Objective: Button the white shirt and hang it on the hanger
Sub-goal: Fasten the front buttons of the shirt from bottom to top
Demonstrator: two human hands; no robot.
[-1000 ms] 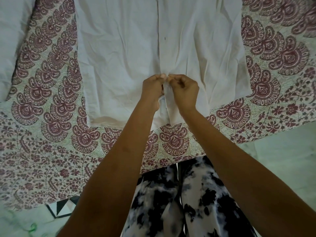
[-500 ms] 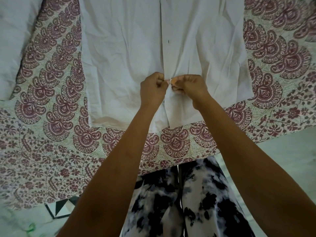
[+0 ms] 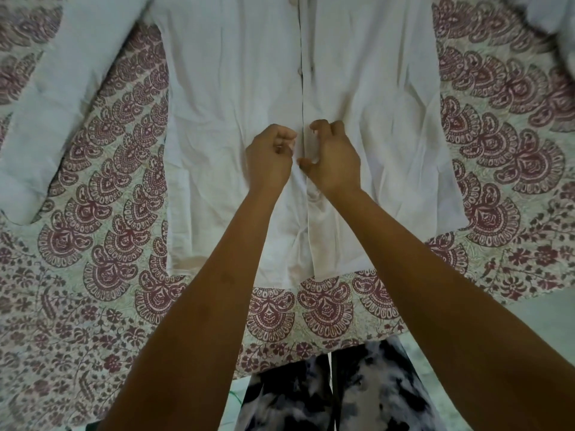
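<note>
Head view. Partway through the buttoning, by the look of it, with the hanging not begun and no hanger in sight.

White shirt [image 3: 236,119] spread front-up on a patterned sheet [image 3: 102,188], collar end toward 12 o'clock and out of frame, hem toward 6 o'clock. One sleeve [image 3: 56,98] angled off toward 9 to 10 o'clock.

Both hands at the centre of the frame, one on either side of the front opening. Left hand [image 3: 270,160] curled into a tight fist, pinching a bit of the placket edge at its fingertips. Right hand [image 3: 336,160] bent claw-like just beside it, thumb down on the cloth; impossible to tell whether gripping fabric or only pressing it. Hidden between the two, the button in work, if any.

Further up, toward 12 o'clock, a button [image 3: 300,71] lying bare beside the edge with a dark buttonhole [image 3: 312,68] next to it, so apparently unfastened. Probably more of the same left to do up that way.

Below the hands, front panels overlapping down to the hem; fastened or not, unclear.

Thin, soft, creased cloth, with a faint yellowish tinge near the hem at 7 o'clock. Printed trousers [image 3: 311,399] at 6 o'clock.
</note>
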